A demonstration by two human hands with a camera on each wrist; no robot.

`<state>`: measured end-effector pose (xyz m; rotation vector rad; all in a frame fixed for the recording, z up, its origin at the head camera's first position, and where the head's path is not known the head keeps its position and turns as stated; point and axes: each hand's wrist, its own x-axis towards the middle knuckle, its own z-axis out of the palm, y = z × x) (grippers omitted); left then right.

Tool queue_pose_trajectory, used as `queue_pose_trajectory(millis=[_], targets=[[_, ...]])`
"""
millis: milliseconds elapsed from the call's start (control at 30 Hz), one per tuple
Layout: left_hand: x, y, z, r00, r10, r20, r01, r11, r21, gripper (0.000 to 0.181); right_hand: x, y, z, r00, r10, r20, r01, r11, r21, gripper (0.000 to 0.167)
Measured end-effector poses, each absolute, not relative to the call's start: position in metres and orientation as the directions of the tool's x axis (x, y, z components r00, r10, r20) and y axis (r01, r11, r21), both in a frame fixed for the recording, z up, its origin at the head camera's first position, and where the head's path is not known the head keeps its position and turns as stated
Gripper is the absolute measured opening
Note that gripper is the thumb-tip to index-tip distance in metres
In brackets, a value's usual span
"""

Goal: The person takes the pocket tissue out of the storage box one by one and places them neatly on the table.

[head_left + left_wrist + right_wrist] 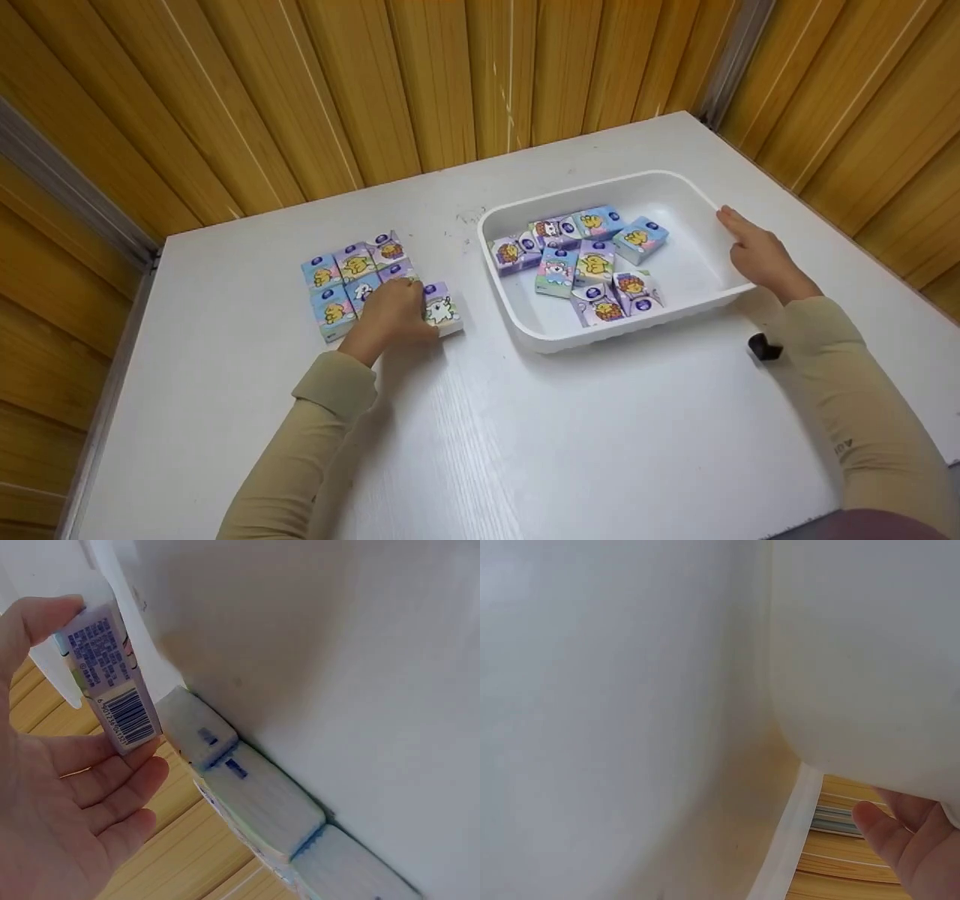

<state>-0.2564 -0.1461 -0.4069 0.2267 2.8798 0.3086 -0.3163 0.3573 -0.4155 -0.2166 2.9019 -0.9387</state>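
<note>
My left hand (394,311) holds a small purple tissue pack (441,309) with a white cartoon figure, at the right end of a group of similar packs (324,273). The left wrist view shows that pack's barcode side (109,675) pinched between thumb and fingers, lifted off the table. At the right end of a white plastic tray (547,343), my right hand (761,251) touches the rim with its fingers extended. In the right wrist view the tray's outer wall (870,675) hides part of that hand. Several blue and purple tissue packs (596,264) lie inside the tray, mostly toward its left half.
A small black object (765,347) lies on the white table (600,435) beneath the right forearm. Yellow wood-look panels (435,75) stand behind the table and along its sides. Dark marks speckle the tabletop left of the tray.
</note>
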Motion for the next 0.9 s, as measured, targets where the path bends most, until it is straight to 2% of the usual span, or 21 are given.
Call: queue_pose_trajectory(millis=[267,900], targets=[[-0.246,-0.154,-0.411,-0.956,0.148,-0.253,0.096,0.974,0.207,0.080,-0.317,0.357,-0.415,-0.987,-0.152,-0.044,-0.098,0.807,-0.583,0.056],[-0.235,-0.157,-0.404,-0.948,0.088,-0.306,0.022,0.977,0.213,0.075,-0.315,0.356,-0.415,-0.988,-0.131,-0.081,-0.057,0.800,-0.598,0.057]])
